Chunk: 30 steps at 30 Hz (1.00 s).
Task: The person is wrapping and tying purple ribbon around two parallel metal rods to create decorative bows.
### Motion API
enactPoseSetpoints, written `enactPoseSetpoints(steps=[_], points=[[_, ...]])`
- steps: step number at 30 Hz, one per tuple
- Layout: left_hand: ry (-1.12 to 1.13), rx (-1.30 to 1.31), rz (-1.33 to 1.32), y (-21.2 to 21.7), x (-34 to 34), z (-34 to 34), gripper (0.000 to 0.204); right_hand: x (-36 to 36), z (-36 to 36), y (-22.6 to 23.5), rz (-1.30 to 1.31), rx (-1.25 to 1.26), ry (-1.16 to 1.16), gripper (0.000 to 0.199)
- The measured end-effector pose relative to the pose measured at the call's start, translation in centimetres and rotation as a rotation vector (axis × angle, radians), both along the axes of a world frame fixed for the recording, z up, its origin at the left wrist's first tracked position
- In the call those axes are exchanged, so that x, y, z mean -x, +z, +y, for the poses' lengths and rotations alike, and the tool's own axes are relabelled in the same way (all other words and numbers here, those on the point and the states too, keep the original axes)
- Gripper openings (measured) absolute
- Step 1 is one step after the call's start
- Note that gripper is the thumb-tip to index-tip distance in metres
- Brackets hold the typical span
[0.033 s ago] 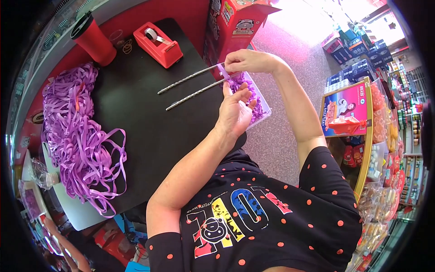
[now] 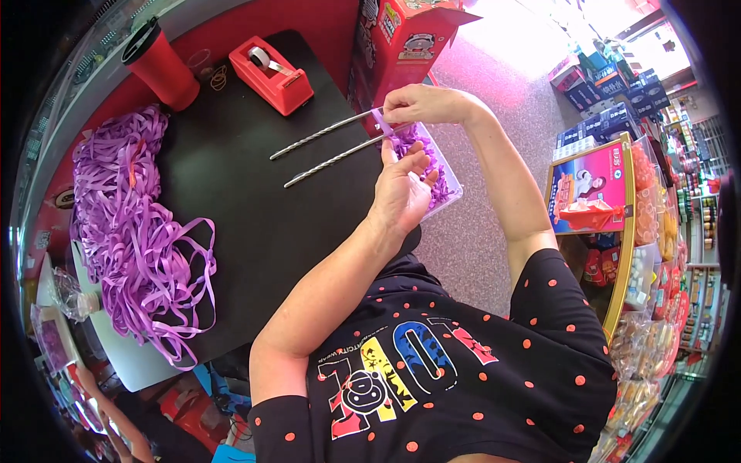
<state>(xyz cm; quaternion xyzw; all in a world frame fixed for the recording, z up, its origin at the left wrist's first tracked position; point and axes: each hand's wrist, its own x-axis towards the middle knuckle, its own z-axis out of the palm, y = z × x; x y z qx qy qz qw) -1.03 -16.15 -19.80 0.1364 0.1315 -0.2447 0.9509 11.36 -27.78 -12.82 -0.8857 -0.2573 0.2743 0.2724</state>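
Two long metal rods with spiral-fluted ends, resembling drill bits (image 2: 323, 164), point left side by side over the dark table. A short purple ribbon (image 2: 378, 122) spans them near their right ends. My right hand (image 2: 421, 104) comes in from the right, its fingers closed in a pinch at the ribbon by the farther rod. Palm up, my left hand (image 2: 400, 189) is below it; the thumb reaches the ribbon at the nearer rod, and the other fingers are loosely bent and apart. Just beyond them a white tray (image 2: 455, 187) holds many small purple pieces. The rods' right ends are hidden.
A big heap of purple ribbon (image 2: 139, 231) lies on the left of the dark table (image 2: 247, 231). Farther back stand a red tumbler (image 2: 166, 73), rubber bands (image 2: 219, 78) and a red tape dispenser (image 2: 270, 77). A red carton (image 2: 405, 46) stands beyond; a display case (image 2: 590, 193) is at right.
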Motion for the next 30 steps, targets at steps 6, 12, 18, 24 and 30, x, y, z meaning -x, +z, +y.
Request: enactPoseSetpoints(steps=[6,12,18,24,30], points=[[-0.006,-0.010,-0.019,0.2,0.1,0.1,0.091,-0.9,0.4,-0.6,-0.015,0.075,-0.013,0.040],[-0.005,-0.073,0.020,1.0,0.2,0.1,0.079,-0.6,1.1,-0.1,-0.068,0.102,-0.022,0.032],[-0.011,-0.076,0.011,0.9,0.1,0.0,0.079,-0.8,0.9,-0.5,-0.075,0.178,-0.058,0.039],[-0.017,-0.053,0.004,0.8,0.0,0.3,0.086,1.6,2.1,-0.2,-0.249,0.230,-0.203,0.036],[-0.034,0.006,-0.038,1.0,0.2,0.3,0.094,1.7,-1.9,-4.4,0.119,-0.408,-0.376,0.038]])
